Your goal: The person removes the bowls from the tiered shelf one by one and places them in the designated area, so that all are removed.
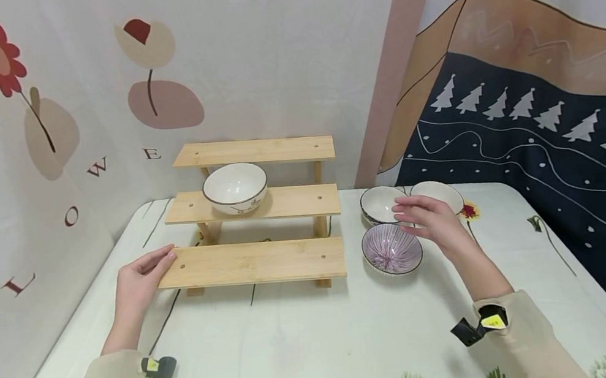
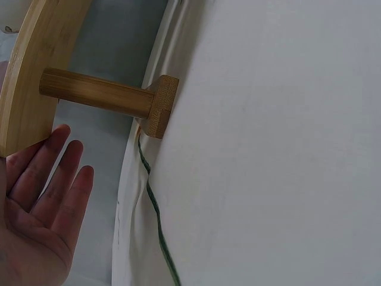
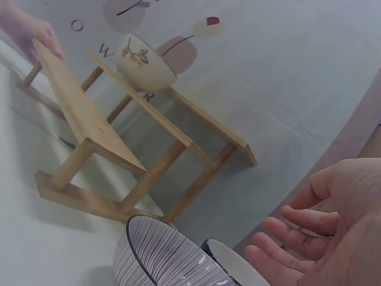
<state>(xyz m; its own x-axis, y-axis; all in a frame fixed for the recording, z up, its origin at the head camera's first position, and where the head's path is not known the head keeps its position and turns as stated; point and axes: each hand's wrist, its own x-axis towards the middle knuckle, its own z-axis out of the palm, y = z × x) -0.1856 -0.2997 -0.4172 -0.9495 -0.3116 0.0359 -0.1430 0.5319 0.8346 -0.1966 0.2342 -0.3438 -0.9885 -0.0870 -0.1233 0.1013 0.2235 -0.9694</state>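
Left hand (image 1: 141,281) pinches rack (image 1: 255,263), centre-left; loose, empty right hand (image 1: 435,222) hovers by 3 bowls (image 1: 392,251); shelving probably needs rim grip next.

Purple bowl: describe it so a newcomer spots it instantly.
Start at the three-tier wooden stand. To its right, in a cluster of three, the purple bowl sits frontmost. Its inside is purple-streaked; the two white bowls behind look plain inside.

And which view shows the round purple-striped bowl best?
The head view: the round purple-striped bowl appears nearly whole, inside included. The right wrist view crops it below; the left wrist view lacks it.
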